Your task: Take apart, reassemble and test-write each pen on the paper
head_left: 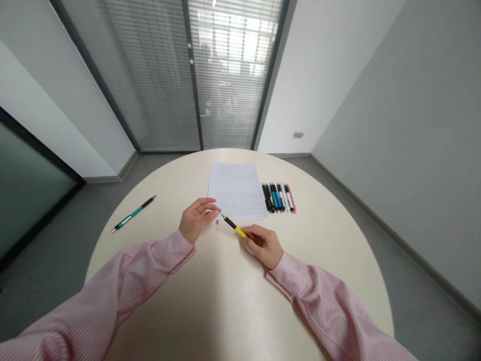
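Note:
My right hand [264,245] grips a yellow and black pen [240,232] by its rear part, the pen pointing up and to the left. At the pen's thin front end is my left hand [197,219], its thumb and fingertips drawn together. Whether those fingertips touch the tip or hold a tiny part is too small to tell. A small dark and silvery piece [217,222] lies on the table just below the left fingertips. Behind both hands rests a sheet of lined paper [236,188].
A round cream table [180,311] carries everything. Several pens [278,197] lie side by side right of the paper, in black, green, blue, white and pink. A green and black pen [134,214] lies alone at the left. Glass panels with blinds [229,75] stand beyond.

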`<state>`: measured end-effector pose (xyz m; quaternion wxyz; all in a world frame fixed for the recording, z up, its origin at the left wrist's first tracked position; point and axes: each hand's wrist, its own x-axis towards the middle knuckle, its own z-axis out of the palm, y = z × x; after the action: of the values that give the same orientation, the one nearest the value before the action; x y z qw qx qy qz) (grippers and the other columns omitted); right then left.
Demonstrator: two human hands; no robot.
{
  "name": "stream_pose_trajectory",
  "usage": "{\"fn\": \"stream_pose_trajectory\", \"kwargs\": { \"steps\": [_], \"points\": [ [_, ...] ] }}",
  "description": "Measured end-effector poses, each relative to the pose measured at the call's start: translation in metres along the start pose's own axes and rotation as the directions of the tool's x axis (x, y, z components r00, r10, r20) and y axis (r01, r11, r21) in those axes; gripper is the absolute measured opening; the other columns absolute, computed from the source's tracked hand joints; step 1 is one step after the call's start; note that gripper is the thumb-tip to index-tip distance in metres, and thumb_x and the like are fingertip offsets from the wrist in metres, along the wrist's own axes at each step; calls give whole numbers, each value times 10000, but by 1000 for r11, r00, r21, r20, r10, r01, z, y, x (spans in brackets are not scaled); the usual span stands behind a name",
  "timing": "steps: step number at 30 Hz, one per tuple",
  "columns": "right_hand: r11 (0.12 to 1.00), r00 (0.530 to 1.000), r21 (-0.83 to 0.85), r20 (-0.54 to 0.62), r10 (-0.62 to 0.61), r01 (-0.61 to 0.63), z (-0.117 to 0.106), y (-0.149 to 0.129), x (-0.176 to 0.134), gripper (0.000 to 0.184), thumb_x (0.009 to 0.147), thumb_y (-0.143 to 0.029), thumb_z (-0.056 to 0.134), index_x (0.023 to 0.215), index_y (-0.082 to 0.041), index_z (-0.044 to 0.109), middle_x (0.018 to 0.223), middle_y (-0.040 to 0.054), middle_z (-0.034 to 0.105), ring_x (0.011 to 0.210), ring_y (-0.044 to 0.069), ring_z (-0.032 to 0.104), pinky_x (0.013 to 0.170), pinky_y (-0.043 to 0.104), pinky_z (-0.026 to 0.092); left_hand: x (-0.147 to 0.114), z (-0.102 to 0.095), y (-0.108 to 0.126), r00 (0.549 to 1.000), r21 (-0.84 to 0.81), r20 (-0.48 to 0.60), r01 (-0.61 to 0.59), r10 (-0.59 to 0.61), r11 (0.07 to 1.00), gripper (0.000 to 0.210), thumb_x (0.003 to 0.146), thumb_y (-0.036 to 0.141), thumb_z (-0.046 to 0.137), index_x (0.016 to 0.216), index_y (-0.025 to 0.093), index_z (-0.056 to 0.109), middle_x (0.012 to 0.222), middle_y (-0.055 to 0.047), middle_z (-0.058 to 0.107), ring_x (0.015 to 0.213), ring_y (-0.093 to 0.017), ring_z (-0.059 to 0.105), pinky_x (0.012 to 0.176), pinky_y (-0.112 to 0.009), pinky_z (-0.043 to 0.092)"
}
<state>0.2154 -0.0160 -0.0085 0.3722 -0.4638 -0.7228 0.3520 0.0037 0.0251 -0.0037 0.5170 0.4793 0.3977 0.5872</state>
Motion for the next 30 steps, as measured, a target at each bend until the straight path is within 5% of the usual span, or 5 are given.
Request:
{"fn": "stream_pose_trajectory", "kwargs": {
  "steps": [7,13,20,25,30],
  "points": [
    [1000,1000,3,-5,-12,12,-1,-3,0,224,752,-242,545,921,-176,677,670,16,584,573,117,463,529,235,361,1,0,-1,1000,23,-25,7,-7,1000,390,597,258,759,936,150,600,757,-36,674,771,-175,640,716,-296,508],
    [1000,1000,12,-3,-3,3,0,-3,1,224,750,-245,547,915,-165,676,670,18,581,570,118,462,532,238,362,-1,2,-1,995,109,99,-2,-9,994,371,601,250,757,924,146,606,770,-58,689,765,-189,650,675,-288,511],
    [1000,1000,10,-8,-7,7,-2,-2,1,225,752,-242,558,929,-167,675,681,16,588,584,120,476,551,237,376,1,-3,4,984,264,135,-145,112,954,269,712,265,653,952,156,602,936,-90,675,866,-208,616,661,-299,486],
    [999,999,40,-37,17,-16,-4,-1,2,220,747,-249,567,917,-157,673,659,8,567,582,117,466,548,236,371,5,-11,12,887,692,333,-461,321,556,168,714,238,599,863,203,670,912,-49,670,890,-208,566,888,-398,364],
    [999,998,47,-52,30,-28,-4,1,1,215,738,-249,573,905,-157,673,633,-2,554,557,111,450,526,233,356,6,-14,9,899,855,342,-418,273,307,139,643,282,672,772,242,706,870,-33,666,936,-245,486,884,-416,318]
  ]
}}
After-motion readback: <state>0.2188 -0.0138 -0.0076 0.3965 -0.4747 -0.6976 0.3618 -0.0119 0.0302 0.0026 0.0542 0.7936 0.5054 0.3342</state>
